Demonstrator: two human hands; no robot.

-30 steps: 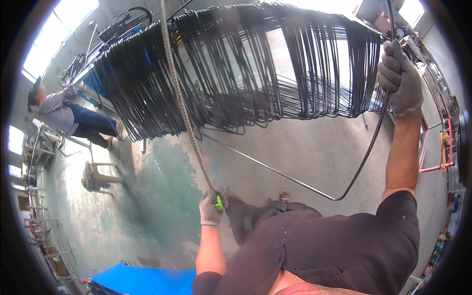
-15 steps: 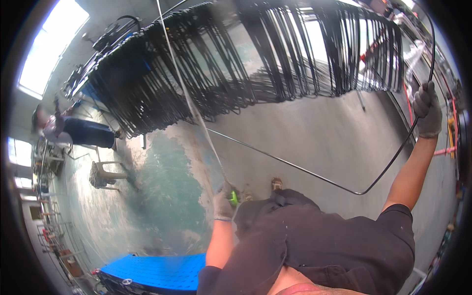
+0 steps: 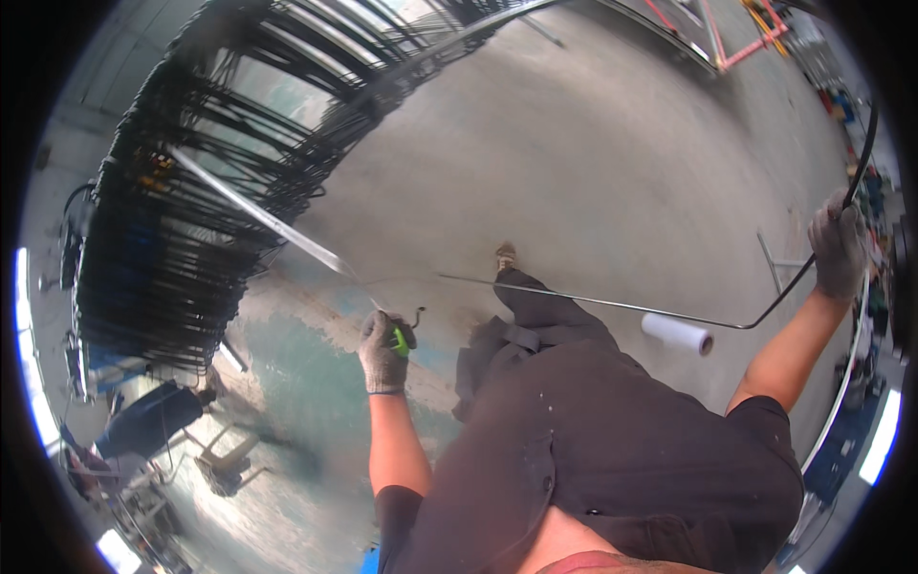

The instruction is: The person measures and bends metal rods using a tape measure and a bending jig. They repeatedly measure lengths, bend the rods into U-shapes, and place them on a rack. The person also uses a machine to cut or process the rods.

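the gloved right hand [image 3: 838, 247] gripped a bent black rod [image 3: 612, 302] above its bend; the rod's lower leg ran leftward, its visible end above and right of the gloved left hand [image 3: 378, 356], whose fingers were closed around a green tape measure [image 3: 400, 340].

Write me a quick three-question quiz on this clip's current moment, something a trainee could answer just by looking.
1. What does the left hand hold?
2. True or false: the right hand is bare of any glove and grips nothing.
3. What shows just beneath the bent rod, near its bend?
A) a wooden crate
B) a red bucket
C) a white roll

Key:
1. A green tape measure.
2. False: it is gloved and grips the rod.
3. C.
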